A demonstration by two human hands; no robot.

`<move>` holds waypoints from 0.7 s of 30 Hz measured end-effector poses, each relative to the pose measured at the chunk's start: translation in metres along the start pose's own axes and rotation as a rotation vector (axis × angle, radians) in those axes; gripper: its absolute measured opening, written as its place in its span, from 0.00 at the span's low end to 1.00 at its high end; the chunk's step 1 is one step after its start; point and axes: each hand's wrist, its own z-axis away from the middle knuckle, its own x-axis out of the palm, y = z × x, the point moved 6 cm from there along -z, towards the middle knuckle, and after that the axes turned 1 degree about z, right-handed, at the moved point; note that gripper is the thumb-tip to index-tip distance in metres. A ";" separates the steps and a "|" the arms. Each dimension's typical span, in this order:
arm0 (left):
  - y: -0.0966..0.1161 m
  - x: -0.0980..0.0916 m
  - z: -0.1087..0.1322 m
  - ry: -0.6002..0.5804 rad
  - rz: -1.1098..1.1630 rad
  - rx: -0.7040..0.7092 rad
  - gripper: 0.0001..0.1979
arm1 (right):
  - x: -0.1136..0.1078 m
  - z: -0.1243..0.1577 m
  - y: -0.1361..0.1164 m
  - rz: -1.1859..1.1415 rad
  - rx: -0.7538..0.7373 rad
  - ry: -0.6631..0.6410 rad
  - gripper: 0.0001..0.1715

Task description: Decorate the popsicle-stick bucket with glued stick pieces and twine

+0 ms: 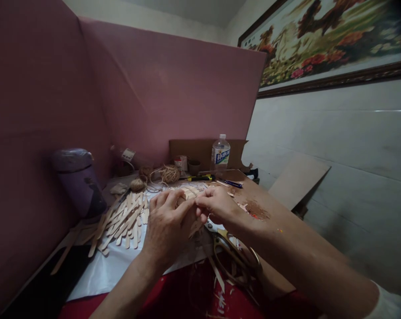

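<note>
My left hand (167, 217) is curled around a pale wooden piece (189, 192) that looks built from craft sticks; most of it is hidden behind my fingers. Against its right side, my right hand (218, 204) is closed in a pinch, and what sits between the fingertips is too small to make out. Scissors (225, 254) with large looped handles lie just below my right hand. To the left of my hands, loose craft sticks (129, 223) are heaped on a white sheet (99, 277).
Behind the hands are a twine ball (169, 174), a yellow-black utility knife (200, 178), a blue pen (232, 183) and a plastic bottle (220, 155). A purple canister (82, 184) stands at left. Pink panels (173, 88) enclose the back and left. Wood scraps (216, 274) lie near the front.
</note>
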 end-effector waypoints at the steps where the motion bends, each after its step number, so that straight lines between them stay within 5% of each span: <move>1: 0.000 0.000 0.000 -0.002 -0.010 0.003 0.11 | -0.001 -0.002 -0.001 0.020 -0.005 -0.007 0.14; 10: 0.002 0.000 0.001 -0.019 -0.085 0.048 0.11 | -0.002 -0.003 -0.008 0.183 -0.091 -0.020 0.15; 15: 0.001 0.001 0.002 -0.009 -0.089 0.044 0.11 | -0.012 0.016 -0.019 0.504 -0.512 0.229 0.07; 21: -0.001 0.002 0.002 0.019 -0.039 0.043 0.11 | -0.007 0.027 -0.012 0.706 -0.775 0.209 0.11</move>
